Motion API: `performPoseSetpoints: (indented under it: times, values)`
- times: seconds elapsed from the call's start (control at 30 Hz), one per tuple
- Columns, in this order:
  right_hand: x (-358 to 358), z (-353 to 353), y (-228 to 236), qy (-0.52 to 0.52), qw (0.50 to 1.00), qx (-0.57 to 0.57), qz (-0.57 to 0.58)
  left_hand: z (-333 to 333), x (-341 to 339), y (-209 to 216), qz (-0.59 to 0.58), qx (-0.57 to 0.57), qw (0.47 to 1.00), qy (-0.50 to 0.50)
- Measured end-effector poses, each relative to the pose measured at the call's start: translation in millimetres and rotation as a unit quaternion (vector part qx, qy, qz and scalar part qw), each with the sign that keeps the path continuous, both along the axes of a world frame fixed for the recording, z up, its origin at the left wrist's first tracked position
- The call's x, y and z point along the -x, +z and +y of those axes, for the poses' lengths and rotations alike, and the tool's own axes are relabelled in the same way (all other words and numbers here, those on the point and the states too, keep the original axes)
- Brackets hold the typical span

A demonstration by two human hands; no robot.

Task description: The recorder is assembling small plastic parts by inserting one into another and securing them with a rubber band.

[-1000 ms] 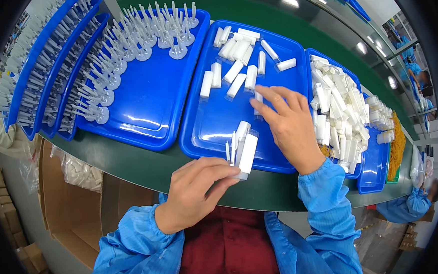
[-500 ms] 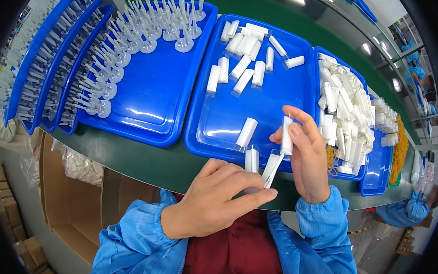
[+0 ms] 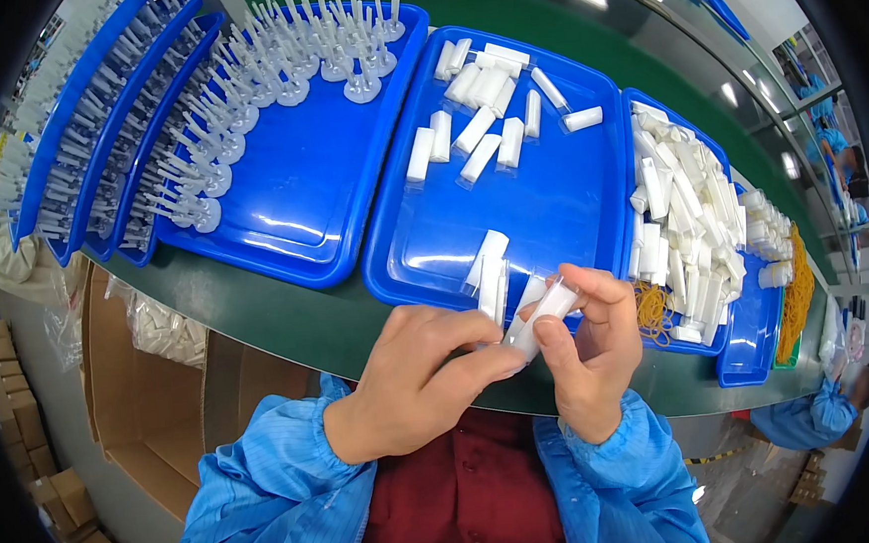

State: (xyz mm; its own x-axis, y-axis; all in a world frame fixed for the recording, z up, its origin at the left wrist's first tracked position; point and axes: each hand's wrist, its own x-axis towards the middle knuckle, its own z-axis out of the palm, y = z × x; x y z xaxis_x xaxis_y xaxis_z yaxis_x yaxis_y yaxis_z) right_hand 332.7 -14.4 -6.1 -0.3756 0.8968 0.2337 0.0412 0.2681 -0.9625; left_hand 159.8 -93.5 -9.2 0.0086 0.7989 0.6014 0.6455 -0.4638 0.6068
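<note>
Between my two hands, over the front edge of the middle tray, a white roll [image 3: 553,305] lies tilted, with a clear plastic sleeve [image 3: 524,340] around its lower end. My right hand [image 3: 596,346] grips the upper part between thumb and fingers. At the lower end, my left hand [image 3: 423,372] pinches the sleeve, its fingertips partly hidden behind the thumb. A few more white wrapped rolls [image 3: 490,258] lie just beyond my left hand. Farther back in the blue middle tray [image 3: 540,200], several similar rolls [image 3: 488,89] lie scattered.
On the left, a blue tray [image 3: 281,201] carries upright clear stemmed pieces [image 3: 288,76]; more such trays lean beside it. To the right, a blue tray holds a heap of white rolls [image 3: 685,226] and yellow rubber bands [image 3: 653,313]. A cardboard box [image 3: 143,389] stands below the table.
My right hand has come down and left with the roll, meeting my left hand. The thin strip stretched between them is no longer visible; the roll's lower end now sits in the sleeve.
</note>
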Motion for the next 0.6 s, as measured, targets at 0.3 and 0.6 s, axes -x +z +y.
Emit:
performPoseSetpoints:
  times: [0.3, 0.6]
  values:
    - [25, 45, 0, 0.040, 0.955, -0.238, -0.174, 1, 28, -2, 0.033, -0.049, 0.990, 0.128]
    - [16, 73, 0, 0.133, 0.847, -0.349, -0.378, -2, 28, 0, -0.040, -0.006, 0.992, 0.117]
